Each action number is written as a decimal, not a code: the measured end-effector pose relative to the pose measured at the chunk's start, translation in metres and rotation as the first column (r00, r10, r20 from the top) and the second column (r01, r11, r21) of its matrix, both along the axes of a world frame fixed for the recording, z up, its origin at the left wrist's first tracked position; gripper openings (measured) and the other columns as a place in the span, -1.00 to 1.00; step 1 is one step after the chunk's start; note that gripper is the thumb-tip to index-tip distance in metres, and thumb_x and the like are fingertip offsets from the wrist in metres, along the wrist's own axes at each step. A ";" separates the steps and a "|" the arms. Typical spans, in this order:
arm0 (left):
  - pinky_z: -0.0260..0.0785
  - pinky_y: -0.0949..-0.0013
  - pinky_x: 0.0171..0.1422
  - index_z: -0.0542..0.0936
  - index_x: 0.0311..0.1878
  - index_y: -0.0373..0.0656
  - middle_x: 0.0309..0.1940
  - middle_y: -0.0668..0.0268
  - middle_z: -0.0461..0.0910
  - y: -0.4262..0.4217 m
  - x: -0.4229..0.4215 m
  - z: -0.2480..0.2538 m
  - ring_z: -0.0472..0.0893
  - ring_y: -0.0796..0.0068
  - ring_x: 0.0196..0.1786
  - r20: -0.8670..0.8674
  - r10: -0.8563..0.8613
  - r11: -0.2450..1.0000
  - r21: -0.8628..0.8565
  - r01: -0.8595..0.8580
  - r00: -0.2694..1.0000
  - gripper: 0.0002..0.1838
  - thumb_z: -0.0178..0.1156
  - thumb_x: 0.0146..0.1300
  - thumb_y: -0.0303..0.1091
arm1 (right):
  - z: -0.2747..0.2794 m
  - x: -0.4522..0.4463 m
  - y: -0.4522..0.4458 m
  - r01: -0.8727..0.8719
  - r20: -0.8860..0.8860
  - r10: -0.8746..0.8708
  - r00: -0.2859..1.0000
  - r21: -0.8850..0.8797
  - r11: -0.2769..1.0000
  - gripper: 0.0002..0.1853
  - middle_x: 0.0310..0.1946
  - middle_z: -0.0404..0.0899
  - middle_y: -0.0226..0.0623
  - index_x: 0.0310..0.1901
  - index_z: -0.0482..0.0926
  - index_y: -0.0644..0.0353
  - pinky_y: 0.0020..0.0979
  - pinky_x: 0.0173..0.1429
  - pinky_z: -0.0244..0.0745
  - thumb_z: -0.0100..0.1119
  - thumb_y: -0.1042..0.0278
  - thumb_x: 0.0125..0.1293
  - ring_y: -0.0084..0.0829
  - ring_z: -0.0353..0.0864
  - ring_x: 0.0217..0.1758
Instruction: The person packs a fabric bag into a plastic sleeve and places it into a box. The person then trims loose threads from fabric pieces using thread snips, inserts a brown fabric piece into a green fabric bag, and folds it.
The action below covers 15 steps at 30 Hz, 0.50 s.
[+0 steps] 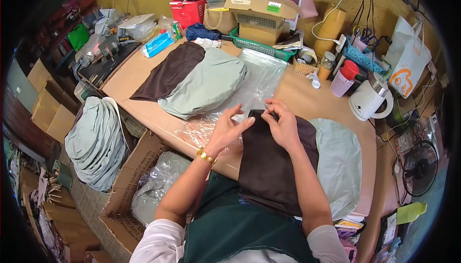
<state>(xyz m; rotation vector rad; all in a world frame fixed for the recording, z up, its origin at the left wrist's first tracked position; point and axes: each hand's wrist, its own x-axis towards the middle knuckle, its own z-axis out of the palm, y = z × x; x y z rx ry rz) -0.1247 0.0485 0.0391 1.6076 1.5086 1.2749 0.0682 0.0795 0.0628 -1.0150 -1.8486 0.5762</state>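
In front of me on the table lies a dark brown cloth (266, 167), its near end hanging toward my apron. My right hand (282, 122) pinches its far edge between thumb and curled fingers. Just left of that edge is my left hand (229, 127), fingers apart, its thumb tip close to the cloth's corner and no hold visible. Beyond both hands spreads a clear plastic sheet (264, 71). Pale green fabric (338, 167) lies beside the brown cloth on the right. Further left, another pale green piece (204, 83) rests against a second dark brown one (170, 68).
A cardboard box (117, 191) holding plastic-wrapped fabric stands left of me, beside a tall pale green fabric stack (96, 143). A white kettle (367, 99), a pink cup (342, 83) and a green basket (259, 47) line the table's back and right. A black fan (420, 167) is at far right.
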 end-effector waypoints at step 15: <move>0.09 0.66 -0.44 0.72 -0.10 -0.20 -0.42 0.56 0.47 -0.034 0.012 0.027 0.30 0.84 -0.47 0.722 -0.112 0.990 0.022 0.139 0.683 -0.74 0.22 0.39 -0.21 | 0.035 -0.003 -0.053 0.025 -0.106 -0.019 0.994 0.052 0.998 -0.92 -0.52 0.61 -0.40 -0.35 0.57 0.30 -0.52 -0.26 0.41 0.30 0.55 0.23 -0.66 0.49 -0.40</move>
